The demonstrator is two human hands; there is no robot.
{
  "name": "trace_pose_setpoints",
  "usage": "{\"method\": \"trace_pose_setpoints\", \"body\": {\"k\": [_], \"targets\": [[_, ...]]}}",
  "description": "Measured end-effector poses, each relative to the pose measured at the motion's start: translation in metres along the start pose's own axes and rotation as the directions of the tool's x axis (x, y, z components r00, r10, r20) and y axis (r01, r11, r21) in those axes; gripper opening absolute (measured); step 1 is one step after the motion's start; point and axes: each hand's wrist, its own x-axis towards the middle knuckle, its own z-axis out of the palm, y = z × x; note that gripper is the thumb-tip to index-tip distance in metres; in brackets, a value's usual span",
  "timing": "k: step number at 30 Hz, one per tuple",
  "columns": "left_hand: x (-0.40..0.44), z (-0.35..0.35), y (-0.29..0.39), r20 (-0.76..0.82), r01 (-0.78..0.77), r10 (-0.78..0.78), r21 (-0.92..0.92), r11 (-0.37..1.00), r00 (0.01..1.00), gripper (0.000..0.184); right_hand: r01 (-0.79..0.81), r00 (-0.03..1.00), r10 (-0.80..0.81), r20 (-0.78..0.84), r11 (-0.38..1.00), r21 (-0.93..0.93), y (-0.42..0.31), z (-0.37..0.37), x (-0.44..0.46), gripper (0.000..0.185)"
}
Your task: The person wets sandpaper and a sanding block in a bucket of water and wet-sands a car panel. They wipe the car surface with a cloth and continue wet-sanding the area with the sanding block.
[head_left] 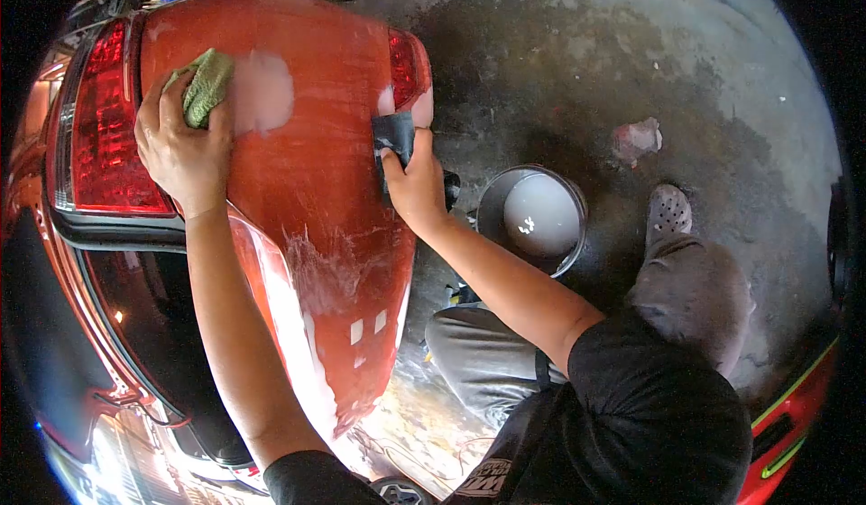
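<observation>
My left hand (185, 158) is closed around a crumpled green cloth (208, 86), close to the large red tail light (99, 131) of a car. Beside the cloth, a pale filler patch (262, 92) shows on the orange-red body panel (311, 180). With thumb and fingers, my right hand (419, 183) grips a dark sheet of sandpaper (393, 135). The sheet lies against the panel's edge, just below a small red reflector (404, 65). Whitish smears and wet-looking streaks mark the panel below both hands.
A dark bucket (577, 251) of cloudy liquid stands on the floor right of the panel. Farther right lies a pinkish scrap (639, 139) on the stained wet concrete (541, 63). My bent legs and a grey clog (669, 209) are near the bucket.
</observation>
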Motion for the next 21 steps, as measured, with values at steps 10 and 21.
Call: {"method": "trace_pose_setpoints", "body": {"k": [10, 21], "targets": [[0.0, 0.0, -0.001, 0.01, 0.002, -0.002, 0.008, 1.0, 1.0, 0.044, 0.054, 0.998, -0.058, -0.019, 0.983, -0.173, 0.001, 0.0, 0.031, 0.04], [0.001, -0.001, 0.002, 0.022, 0.026, -0.026, 0.021, 0.999, 0.999, 0.043, 0.072, 0.996, -0.083, -0.039, 0.969, -0.237, -0.003, 0.002, 0.063, 0.043]]}}
